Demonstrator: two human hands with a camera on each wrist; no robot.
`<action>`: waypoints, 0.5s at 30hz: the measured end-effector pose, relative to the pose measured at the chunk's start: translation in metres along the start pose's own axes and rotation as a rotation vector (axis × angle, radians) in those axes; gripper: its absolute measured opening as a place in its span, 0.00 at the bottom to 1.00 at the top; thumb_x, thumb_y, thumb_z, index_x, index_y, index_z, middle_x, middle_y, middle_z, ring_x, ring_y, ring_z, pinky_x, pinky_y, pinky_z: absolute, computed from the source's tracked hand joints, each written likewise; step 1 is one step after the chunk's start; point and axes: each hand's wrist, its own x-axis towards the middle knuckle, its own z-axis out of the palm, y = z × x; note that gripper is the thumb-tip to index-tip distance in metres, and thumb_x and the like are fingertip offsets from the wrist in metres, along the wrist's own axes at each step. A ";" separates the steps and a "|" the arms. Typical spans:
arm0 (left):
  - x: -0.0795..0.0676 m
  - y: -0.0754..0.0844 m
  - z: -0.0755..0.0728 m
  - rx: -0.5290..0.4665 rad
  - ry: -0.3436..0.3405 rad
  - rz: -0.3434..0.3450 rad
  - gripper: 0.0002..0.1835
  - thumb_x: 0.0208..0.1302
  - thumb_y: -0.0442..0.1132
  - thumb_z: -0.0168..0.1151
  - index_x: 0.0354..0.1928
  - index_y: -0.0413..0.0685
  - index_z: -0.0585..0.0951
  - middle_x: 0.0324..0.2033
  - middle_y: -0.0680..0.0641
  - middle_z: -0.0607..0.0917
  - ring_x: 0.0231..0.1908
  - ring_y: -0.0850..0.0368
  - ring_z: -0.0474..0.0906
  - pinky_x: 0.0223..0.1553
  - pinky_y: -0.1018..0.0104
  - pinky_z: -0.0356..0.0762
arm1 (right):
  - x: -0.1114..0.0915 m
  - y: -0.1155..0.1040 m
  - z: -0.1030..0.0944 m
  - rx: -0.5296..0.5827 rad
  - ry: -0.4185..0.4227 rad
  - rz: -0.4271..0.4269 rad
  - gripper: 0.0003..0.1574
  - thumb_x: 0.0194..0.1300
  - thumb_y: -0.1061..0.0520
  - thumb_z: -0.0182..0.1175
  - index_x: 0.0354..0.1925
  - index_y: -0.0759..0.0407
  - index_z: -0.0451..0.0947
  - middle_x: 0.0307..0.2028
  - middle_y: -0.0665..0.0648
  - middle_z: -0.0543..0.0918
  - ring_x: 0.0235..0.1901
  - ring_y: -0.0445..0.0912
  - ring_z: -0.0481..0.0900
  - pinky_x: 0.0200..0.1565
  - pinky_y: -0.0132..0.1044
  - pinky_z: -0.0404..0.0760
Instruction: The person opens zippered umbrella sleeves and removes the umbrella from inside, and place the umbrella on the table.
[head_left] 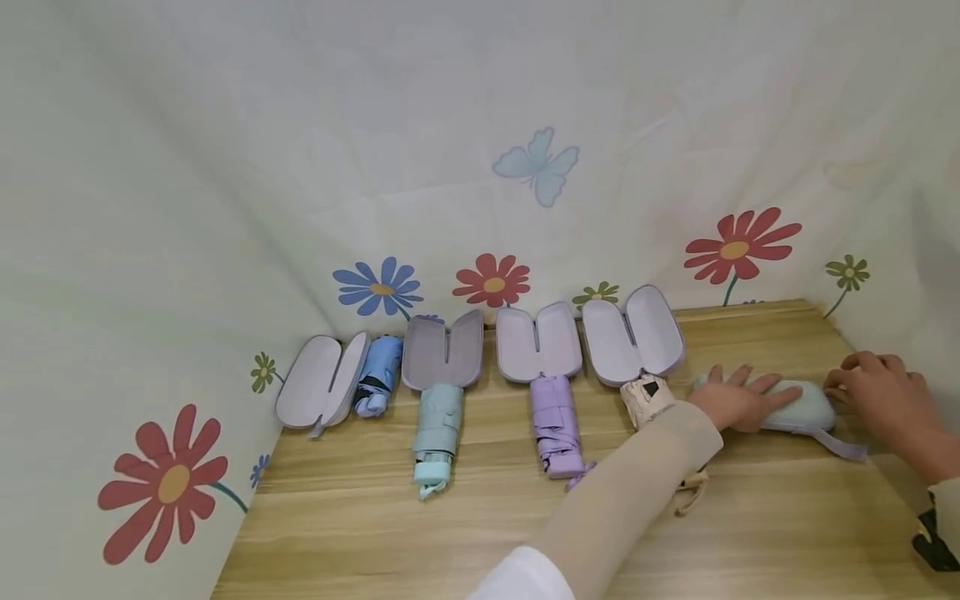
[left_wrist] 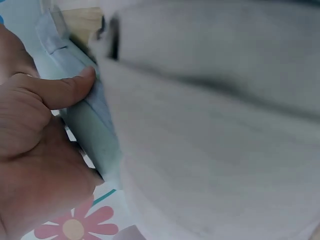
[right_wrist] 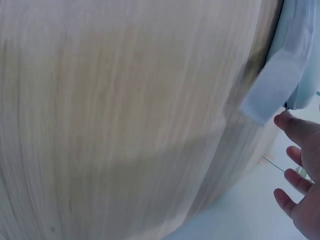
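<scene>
A pale green zip case (head_left: pixel 802 404) with a grey strap (head_left: pixel 840 446) lies at the right of the table. My left hand (head_left: pixel 742 398) holds its left part, fingers spread over the far side; in the left wrist view its thumb (left_wrist: pixel 75 90) lies along the strap side. At the case's right end, my right hand (head_left: pixel 892 400) pinches what looks like the small zipper pull (right_wrist: pixel 286 106), mostly hidden by the fingertips. A beige folded umbrella (head_left: pixel 647 400) lies partly under my left forearm.
Along the wall stand open cases (head_left: pixel 538 350), several in a row. Folded umbrellas lie by them: blue (head_left: pixel 381 371), mint (head_left: pixel 438 421) and purple (head_left: pixel 555 421). A dark object (head_left: pixel 933 542) shows at the right edge. Flowered cloth (head_left: pixel 450 167) backs the wooden table (head_left: pixel 337 525).
</scene>
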 end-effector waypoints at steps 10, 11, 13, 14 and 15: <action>-0.062 -0.016 -0.017 0.121 0.102 0.083 0.32 0.83 0.49 0.25 0.72 0.92 0.24 0.74 0.77 0.27 0.77 0.71 0.29 0.77 0.59 0.36 | 0.003 0.001 -0.006 0.003 0.007 -0.012 0.06 0.59 0.70 0.67 0.35 0.63 0.87 0.50 0.75 0.73 0.53 0.79 0.63 0.43 0.74 0.67; -0.060 -0.017 -0.016 0.131 0.104 0.091 0.32 0.83 0.48 0.24 0.72 0.92 0.24 0.74 0.77 0.27 0.77 0.70 0.29 0.77 0.58 0.36 | 0.003 0.000 -0.006 0.010 0.002 -0.014 0.06 0.59 0.70 0.67 0.35 0.63 0.87 0.49 0.75 0.73 0.53 0.78 0.63 0.44 0.74 0.67; -0.055 -0.018 -0.013 0.163 0.102 0.101 0.32 0.82 0.48 0.22 0.71 0.92 0.22 0.74 0.76 0.25 0.77 0.69 0.27 0.77 0.57 0.34 | 0.002 0.000 -0.005 0.022 0.009 -0.033 0.06 0.58 0.69 0.68 0.34 0.61 0.87 0.48 0.74 0.74 0.52 0.77 0.63 0.44 0.74 0.67; -0.052 -0.019 -0.011 0.172 0.106 0.107 0.32 0.83 0.48 0.22 0.71 0.92 0.22 0.74 0.76 0.25 0.77 0.69 0.27 0.77 0.56 0.34 | 0.001 0.000 -0.005 0.027 0.011 -0.045 0.06 0.57 0.69 0.68 0.33 0.61 0.87 0.48 0.73 0.74 0.52 0.77 0.63 0.44 0.75 0.67; -0.048 -0.018 -0.010 0.167 0.101 0.108 0.32 0.83 0.48 0.22 0.71 0.93 0.22 0.74 0.77 0.25 0.76 0.69 0.27 0.77 0.56 0.34 | 0.001 0.001 -0.004 0.030 0.014 -0.057 0.06 0.57 0.68 0.68 0.33 0.60 0.87 0.48 0.73 0.74 0.52 0.76 0.64 0.44 0.75 0.66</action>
